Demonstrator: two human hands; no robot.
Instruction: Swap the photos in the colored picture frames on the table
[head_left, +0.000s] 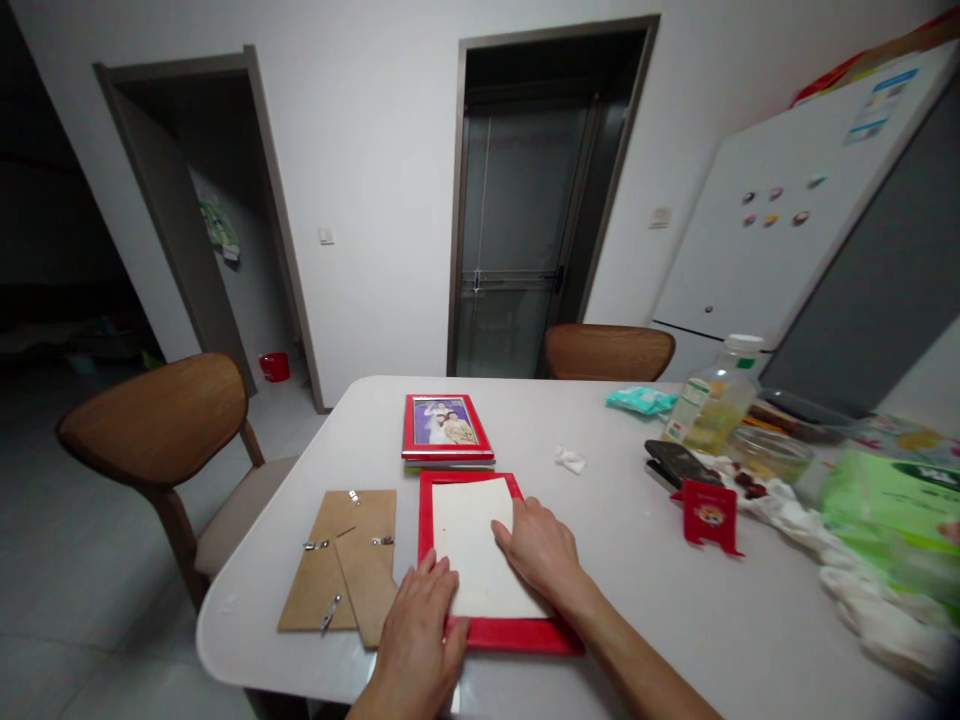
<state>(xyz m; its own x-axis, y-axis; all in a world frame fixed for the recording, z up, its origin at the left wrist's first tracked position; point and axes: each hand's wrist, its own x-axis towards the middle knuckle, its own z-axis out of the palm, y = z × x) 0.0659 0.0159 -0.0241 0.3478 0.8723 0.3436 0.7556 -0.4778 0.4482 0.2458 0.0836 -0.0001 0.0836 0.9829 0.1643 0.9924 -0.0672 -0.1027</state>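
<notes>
A red picture frame (517, 636) lies on the table in front of me with a white sheet (480, 560) inside its border. My left hand (424, 625) rests on the frame's lower left side, fingers stretched out and thumb near the corner. On the right side, my right hand (541, 548) touches the frame edge, its thumb apart and reaching onto the sheet; its other fingertips are partly hidden. To the left lies a brown backing board (319, 575) with metal clips and a stand flap. Behind the frame, another red frame (409, 435) holding a photo sits on a stack.
Toward the right stand a bottle (709, 405), a glass bowl (772, 455), a dark phone-like object (679, 463), a red card-like piece (709, 515) and a green tissue pack (885, 510). Crumpled tissue (570, 460) lies mid-table. Wooden chairs (161, 420) flank the table (615, 620).
</notes>
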